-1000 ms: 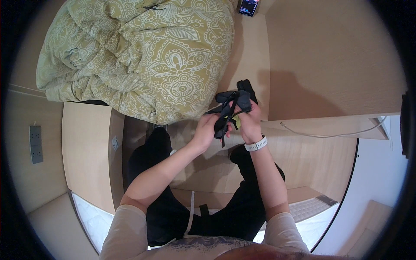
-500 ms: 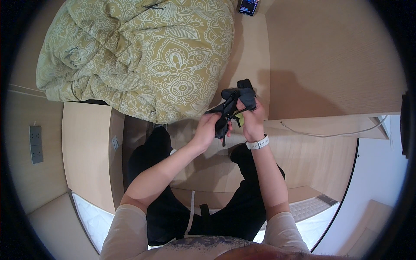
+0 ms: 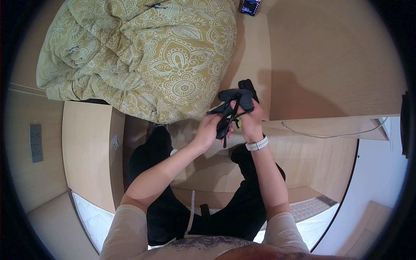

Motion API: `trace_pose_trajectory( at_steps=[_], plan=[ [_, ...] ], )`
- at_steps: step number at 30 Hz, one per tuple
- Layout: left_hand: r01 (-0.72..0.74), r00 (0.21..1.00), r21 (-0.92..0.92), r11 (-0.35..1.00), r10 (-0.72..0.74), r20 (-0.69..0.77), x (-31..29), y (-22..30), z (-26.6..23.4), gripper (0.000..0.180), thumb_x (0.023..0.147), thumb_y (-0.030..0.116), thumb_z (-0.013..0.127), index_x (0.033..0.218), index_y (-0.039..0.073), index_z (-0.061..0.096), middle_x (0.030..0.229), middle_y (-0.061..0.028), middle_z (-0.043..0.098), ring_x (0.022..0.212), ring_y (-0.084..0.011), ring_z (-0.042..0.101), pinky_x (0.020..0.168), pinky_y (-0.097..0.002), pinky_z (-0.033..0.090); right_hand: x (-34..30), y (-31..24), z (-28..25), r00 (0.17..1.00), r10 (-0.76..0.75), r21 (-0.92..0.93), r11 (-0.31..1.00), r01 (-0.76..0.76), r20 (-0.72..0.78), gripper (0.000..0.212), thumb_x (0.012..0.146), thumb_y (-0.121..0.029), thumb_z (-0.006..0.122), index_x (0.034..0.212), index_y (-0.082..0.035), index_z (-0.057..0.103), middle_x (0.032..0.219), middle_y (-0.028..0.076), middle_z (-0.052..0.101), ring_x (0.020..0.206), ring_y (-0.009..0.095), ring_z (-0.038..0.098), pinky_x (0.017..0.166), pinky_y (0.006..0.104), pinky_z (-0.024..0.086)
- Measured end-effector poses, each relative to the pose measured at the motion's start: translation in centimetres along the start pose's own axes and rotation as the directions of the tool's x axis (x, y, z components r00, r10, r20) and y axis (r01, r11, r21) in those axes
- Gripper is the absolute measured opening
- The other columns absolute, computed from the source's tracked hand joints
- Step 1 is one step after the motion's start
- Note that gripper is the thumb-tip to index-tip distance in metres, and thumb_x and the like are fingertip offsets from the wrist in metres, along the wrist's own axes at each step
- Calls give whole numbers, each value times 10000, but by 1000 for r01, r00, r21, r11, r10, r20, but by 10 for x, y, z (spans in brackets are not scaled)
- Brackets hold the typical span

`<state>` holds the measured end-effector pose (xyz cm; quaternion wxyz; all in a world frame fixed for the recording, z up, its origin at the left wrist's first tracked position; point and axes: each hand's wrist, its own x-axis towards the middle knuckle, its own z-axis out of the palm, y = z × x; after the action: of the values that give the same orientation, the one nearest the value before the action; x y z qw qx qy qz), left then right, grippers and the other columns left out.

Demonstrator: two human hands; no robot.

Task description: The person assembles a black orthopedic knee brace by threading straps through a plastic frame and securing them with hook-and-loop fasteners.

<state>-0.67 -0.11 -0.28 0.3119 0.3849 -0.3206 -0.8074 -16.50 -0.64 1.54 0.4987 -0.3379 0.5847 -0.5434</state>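
A dark bundle of black straps with dark grey padded pieces is held up between both hands, in front of the ledge; its exact kind I cannot make out. My left hand grips its lower left part, fingers closed round a black piece. Around its right side my right hand is closed, the thumb toward the grey pad. Just beyond the right hand shows a black block-like part; whether it joins the bundle is hidden. A bit of yellow-green peeks out between the hands. A white wristband circles my right wrist.
A bunched yellow-green patterned quilt lies ahead on the left. A phone with a lit screen stands at the far end of the pale wooden ledge. On the right are a wooden panel and a white cable.
The strapped bundle has turned slightly in my hands, its grey pad and the black block showing a little more. Both hands keep their grip and have barely shifted.
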Motion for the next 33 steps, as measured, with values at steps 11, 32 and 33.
trace_pose_trajectory(
  at_steps=[11,32,33],
  plan=[
    [-3,1000,21,1000,3,3,0,6,2,393,1032,236,312,981,-30,597,807,-125,672,667,-206,665,518,-303,501,5,-3,-13,998,-54,121,991,52,16,208,858,-54,744,1048,-11,672,966,2,693,861,94,611,819,264,490],
    [-34,999,-17,999,33,-15,0,6,4,366,1023,172,309,1024,-38,609,812,-109,682,622,-190,653,492,-289,471,2,-13,3,1000,8,102,995,-11,23,154,865,-33,733,1006,-28,670,865,1,671,728,86,587,638,251,486],
    [-13,1000,1,1000,13,16,1,5,4,365,1020,172,312,1025,-40,608,816,-111,683,621,-193,653,489,-291,472,2,-12,-3,1000,16,151,988,-19,23,131,869,-36,730,989,-34,677,882,-5,676,794,75,576,749,241,467]
  ],
)
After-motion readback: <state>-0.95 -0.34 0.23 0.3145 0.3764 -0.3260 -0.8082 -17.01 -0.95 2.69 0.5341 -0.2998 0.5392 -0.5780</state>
